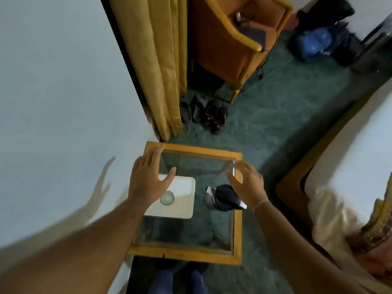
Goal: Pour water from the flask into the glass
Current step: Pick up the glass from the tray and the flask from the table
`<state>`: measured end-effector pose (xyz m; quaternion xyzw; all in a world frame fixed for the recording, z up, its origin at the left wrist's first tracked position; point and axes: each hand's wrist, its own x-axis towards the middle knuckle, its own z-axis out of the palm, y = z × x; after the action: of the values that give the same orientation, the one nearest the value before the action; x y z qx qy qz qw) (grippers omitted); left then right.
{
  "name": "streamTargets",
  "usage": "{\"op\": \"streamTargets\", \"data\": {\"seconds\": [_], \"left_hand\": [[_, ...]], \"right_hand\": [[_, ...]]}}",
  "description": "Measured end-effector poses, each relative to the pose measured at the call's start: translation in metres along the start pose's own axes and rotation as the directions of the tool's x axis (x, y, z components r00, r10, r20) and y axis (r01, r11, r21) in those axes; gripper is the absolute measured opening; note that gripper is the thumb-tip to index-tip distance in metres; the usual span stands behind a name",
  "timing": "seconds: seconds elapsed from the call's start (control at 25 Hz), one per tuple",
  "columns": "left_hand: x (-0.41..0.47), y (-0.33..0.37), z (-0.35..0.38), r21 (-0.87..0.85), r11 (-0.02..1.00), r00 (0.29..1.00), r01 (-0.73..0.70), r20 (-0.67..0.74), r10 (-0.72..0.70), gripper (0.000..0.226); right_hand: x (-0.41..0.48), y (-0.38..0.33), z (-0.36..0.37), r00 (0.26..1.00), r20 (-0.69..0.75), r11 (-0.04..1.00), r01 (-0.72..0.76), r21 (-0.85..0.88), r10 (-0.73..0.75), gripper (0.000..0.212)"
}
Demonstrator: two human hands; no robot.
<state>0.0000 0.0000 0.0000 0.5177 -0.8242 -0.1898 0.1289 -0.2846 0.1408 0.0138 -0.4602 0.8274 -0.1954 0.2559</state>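
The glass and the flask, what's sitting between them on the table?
In the head view, nothing stands between the glass and the flask: only the white tray's right part, then a bare strip of the glass tabletop.

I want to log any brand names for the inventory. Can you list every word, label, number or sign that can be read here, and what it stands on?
None can be read.
flask: no lettering shows on its black lid or steel body.
glass: plain and clear.
white tray: blank.
blue bag: pale marks, too blurred to read.
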Motion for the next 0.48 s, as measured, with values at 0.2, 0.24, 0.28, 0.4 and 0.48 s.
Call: {"op": "streamTargets", "data": {"seconds": [0.2, 0.24, 0.28, 0.4, 0.48], "left_hand": [[-0.046, -0.071, 0.114, -0.044, 0.986, 0.966, 0.161, 0.21, -0.148, 0.093], [-0.047, -0.077, 0.128, -0.044, 0.983, 0.959, 0.177, 0.235, -0.162, 0.095], [-0.048, -0.085, 0.147, -0.04, 0.981, 0.955, 0.188, 0.24, -0.173, 0.096], [-0.054, -0.101, 0.185, -0.006, 0.958, 0.918, 0.286, 0.289, -0.272, 0.1], [-0.065, -0.109, 0.204, -0.033, 0.926, 0.883, 0.376, 0.317, -0.347, 0.104]], "right_hand": [[-0.036, 0.104, 0.084, 0.991, 0.097, 0.965, -0.114, 0.237, 0.093, 0.031], [-0.037, 0.112, 0.092, 0.992, 0.069, 0.956, -0.122, 0.267, 0.107, 0.029], [-0.036, 0.121, 0.101, 0.992, 0.046, 0.947, -0.127, 0.295, 0.119, 0.026], [-0.034, 0.138, 0.119, 0.99, 0.031, 0.91, -0.139, 0.39, 0.138, 0.029], [-0.031, 0.145, 0.122, 0.988, 0.019, 0.88, -0.148, 0.452, 0.156, 0.031]]}}
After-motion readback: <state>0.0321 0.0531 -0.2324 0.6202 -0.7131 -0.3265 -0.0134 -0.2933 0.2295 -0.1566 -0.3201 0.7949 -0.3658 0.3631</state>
